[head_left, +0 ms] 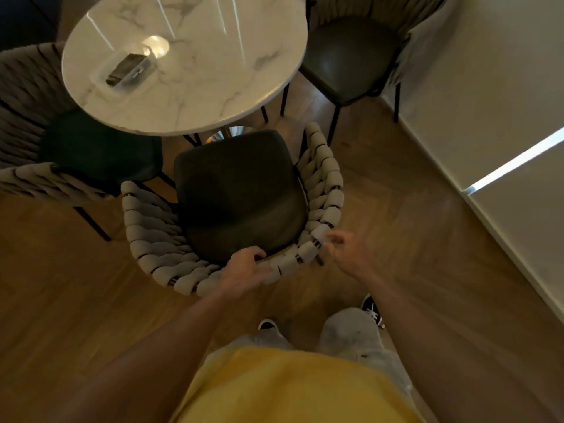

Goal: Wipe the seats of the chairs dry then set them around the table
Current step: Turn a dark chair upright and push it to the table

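Observation:
A chair with a dark seat (238,193) and a grey woven backrest (152,227) stands right in front of me, its seat front at the edge of the round white marble table (213,87). My left hand (244,270) grips the top rim of the backrest, fingers curled over it. To the right of the backrest hovers my right hand (345,248), fingers loosely spread, holding nothing and apart from the chair. A second chair (91,148) sits tucked under the table at the left. A third chair (348,56) stands at the table's right.
A small dark object in a clear tray (128,71) lies on the table. A white wall (488,102) runs along the right side. Wooden floor (61,285) surrounds the chairs. My feet (370,309) stand just behind the near chair.

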`<action>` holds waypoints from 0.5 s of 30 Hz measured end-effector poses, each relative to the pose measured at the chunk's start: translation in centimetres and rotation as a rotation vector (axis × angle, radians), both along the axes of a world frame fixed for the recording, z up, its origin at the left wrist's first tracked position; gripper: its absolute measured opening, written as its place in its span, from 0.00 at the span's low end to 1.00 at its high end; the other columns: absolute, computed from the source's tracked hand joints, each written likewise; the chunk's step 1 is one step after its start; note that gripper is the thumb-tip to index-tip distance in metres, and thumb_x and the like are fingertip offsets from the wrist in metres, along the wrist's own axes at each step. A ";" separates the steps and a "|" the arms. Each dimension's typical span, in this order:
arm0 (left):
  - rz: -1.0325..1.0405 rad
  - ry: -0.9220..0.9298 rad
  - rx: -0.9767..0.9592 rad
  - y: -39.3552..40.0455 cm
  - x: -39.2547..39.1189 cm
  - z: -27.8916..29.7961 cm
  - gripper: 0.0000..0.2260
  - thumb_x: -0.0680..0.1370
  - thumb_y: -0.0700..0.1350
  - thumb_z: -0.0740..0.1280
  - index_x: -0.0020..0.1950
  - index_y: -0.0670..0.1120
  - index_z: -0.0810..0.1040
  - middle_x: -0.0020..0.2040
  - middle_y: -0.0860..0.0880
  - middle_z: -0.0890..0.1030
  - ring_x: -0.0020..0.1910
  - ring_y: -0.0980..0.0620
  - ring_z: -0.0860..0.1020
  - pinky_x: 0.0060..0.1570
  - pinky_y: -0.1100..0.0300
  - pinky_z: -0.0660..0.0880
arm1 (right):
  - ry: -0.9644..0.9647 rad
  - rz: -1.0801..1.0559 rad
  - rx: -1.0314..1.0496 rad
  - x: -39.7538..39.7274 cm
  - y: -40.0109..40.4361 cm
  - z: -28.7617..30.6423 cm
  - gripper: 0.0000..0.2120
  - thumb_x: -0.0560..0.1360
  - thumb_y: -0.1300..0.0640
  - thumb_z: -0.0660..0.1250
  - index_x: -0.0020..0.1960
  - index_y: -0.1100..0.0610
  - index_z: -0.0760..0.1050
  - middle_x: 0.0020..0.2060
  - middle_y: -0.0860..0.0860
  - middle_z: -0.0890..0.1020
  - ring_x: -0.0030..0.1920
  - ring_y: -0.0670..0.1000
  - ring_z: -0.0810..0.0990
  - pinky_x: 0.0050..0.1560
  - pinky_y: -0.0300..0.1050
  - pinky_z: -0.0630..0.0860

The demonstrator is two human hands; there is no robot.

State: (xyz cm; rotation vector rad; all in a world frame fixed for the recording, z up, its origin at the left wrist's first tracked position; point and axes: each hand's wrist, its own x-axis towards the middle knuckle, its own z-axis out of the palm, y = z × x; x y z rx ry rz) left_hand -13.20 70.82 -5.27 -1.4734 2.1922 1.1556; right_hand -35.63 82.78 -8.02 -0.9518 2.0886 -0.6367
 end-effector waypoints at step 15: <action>-0.126 0.119 0.092 5.2 -28.2 1.6 0.15 0.78 0.52 0.68 0.64 0.52 0.75 0.57 0.53 0.79 0.55 0.56 0.78 0.56 0.56 0.77 | 0.073 -0.090 0.165 -27.7 11.2 1.2 0.17 0.77 0.51 0.66 0.64 0.57 0.75 0.55 0.55 0.80 0.52 0.50 0.77 0.50 0.38 0.72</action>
